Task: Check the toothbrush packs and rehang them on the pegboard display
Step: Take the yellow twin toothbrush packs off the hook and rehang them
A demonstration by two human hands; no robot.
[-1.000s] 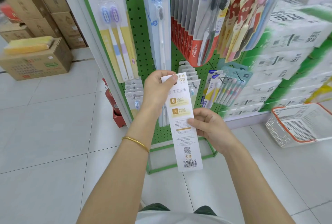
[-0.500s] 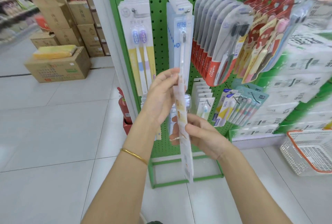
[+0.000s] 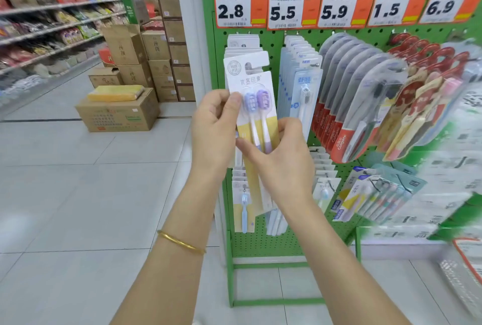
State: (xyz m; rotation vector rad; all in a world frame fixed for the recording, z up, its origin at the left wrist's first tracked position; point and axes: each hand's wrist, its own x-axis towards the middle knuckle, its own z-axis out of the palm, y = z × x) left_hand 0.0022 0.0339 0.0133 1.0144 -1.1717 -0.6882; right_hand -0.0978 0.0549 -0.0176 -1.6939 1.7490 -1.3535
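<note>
A white and yellow toothbrush pack (image 3: 254, 113) with two purple-headed brushes faces me, held upright in front of the green pegboard (image 3: 276, 51). My left hand (image 3: 212, 131) pinches its left edge near the brush heads. My right hand (image 3: 283, 160) grips its lower half, thumb across the front. Just behind it a row of the same packs (image 3: 243, 44) hangs on a peg. The pack's lower end is hidden by my right hand.
Blue-white packs (image 3: 300, 77), red Colgate packs (image 3: 347, 105) and other packs (image 3: 427, 105) hang to the right under price tags (image 3: 287, 9). Smaller packs (image 3: 243, 202) hang lower. Cardboard boxes (image 3: 117, 110) stand on the tiled floor at left. A basket (image 3: 467, 264) sits at lower right.
The pack has been turned from its printed back, through edge-on, to its front. Both hands have raised it up to the top row of hanging packs.
</note>
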